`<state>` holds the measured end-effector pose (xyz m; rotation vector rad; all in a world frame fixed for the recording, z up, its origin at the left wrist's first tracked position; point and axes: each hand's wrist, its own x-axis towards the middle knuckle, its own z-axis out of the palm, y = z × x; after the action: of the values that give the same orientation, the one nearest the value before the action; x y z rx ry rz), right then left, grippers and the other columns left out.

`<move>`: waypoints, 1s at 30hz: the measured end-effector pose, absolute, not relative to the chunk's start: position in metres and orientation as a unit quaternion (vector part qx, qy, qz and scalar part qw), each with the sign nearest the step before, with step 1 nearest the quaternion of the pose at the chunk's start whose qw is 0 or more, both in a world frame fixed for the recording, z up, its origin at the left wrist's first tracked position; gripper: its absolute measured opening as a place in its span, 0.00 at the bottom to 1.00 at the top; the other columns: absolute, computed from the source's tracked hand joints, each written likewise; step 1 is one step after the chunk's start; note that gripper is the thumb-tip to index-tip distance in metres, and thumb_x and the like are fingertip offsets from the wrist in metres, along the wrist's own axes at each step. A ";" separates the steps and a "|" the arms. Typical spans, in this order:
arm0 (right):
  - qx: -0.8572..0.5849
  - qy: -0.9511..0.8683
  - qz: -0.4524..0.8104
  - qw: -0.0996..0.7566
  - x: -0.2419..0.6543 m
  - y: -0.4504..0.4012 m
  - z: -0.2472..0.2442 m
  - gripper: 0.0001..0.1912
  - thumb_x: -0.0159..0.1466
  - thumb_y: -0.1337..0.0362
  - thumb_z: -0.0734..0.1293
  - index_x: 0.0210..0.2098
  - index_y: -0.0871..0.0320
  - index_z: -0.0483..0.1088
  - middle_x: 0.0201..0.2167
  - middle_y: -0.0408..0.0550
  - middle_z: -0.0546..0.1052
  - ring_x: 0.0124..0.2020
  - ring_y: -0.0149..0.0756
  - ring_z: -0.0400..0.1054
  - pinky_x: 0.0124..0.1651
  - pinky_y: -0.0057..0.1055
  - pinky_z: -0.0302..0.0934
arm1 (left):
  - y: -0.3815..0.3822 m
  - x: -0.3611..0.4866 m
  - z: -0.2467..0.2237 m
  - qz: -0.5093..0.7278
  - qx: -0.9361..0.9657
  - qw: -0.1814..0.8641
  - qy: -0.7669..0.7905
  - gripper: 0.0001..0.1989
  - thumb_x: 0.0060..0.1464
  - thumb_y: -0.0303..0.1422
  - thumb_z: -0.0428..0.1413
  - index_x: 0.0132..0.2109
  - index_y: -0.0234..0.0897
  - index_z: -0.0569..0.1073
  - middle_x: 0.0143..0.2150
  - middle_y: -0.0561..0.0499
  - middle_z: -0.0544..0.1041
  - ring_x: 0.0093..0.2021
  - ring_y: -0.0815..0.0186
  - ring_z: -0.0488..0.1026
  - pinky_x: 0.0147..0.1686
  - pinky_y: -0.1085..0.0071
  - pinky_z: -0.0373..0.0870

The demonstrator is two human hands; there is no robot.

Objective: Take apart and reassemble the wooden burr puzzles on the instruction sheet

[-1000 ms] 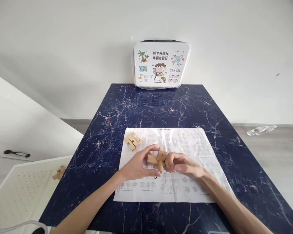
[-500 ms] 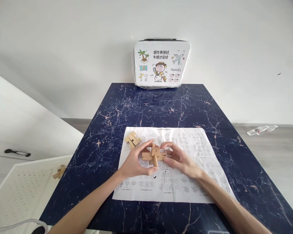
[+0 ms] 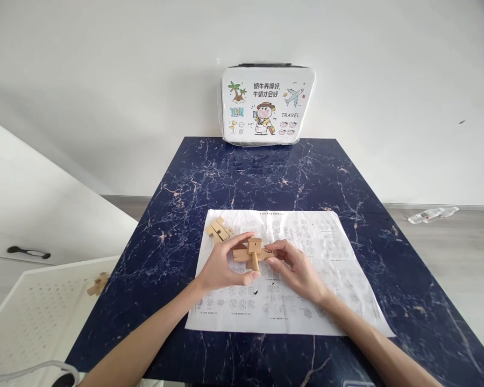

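Between my hands, above a printed paper sheet (image 3: 326, 301), is a wooden interlocking puzzle (image 3: 242, 255) of crossed blocks with a round peg through it. My left hand (image 3: 223, 266) grips it, thumb at the near end of the peg and fingers at the far side. The right end of the puzzle's long bar is pinched between thumb and fingers of my right hand (image 3: 296, 269). Beyond my left hand, several light wooden pieces (image 3: 219, 228) lie together on the sheet's upper left corner.
A dark blue marbled table (image 3: 258, 177) bears the sheet. At its far edge a white cartoon-printed case (image 3: 268, 107) stands against the wall. Left and lower is a white perforated surface (image 3: 36, 301) with a small wooden puzzle (image 3: 98, 284). A clear plastic bottle (image 3: 432, 215) lies on the floor, right.
The puzzle has shifted slightly left and tilted a little in my hands. The fingers of my right hand have closed in further on the bar's right end.
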<state>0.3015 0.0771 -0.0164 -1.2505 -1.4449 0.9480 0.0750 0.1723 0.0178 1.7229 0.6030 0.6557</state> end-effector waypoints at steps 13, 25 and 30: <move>-0.489 -0.596 0.421 0.478 0.305 0.076 -0.008 0.13 0.75 0.52 0.69 0.52 0.52 0.72 0.40 0.49 0.77 0.36 0.39 0.73 0.38 0.38 0.68 | 0.170 0.077 0.022 0.297 0.741 0.554 0.236 0.42 0.49 0.29 0.69 0.70 0.42 0.67 0.64 0.39 0.77 0.57 0.49 0.80 0.56 0.46 0.80; -0.503 -0.593 0.411 0.475 0.304 0.079 -0.011 0.13 0.75 0.52 0.68 0.53 0.53 0.72 0.44 0.52 0.80 0.44 0.44 0.77 0.45 0.41 0.74 | 0.172 0.073 0.017 0.267 0.760 0.545 0.232 0.45 0.50 0.33 0.70 0.73 0.49 0.63 0.66 0.42 0.75 0.63 0.45 0.76 0.63 0.40 0.73; -0.509 -0.635 0.373 0.447 0.303 0.078 -0.007 0.13 0.76 0.52 0.66 0.53 0.52 0.72 0.44 0.51 0.80 0.39 0.41 0.76 0.40 0.39 0.73 | 0.171 0.074 0.019 0.256 0.759 0.542 0.252 0.43 0.52 0.38 0.70 0.72 0.48 0.63 0.61 0.42 0.78 0.60 0.45 0.77 0.61 0.42 0.75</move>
<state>0.3027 0.0780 -0.0070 -1.2593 -1.5718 0.9232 0.0735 0.1710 0.0187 1.8033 0.5989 0.6085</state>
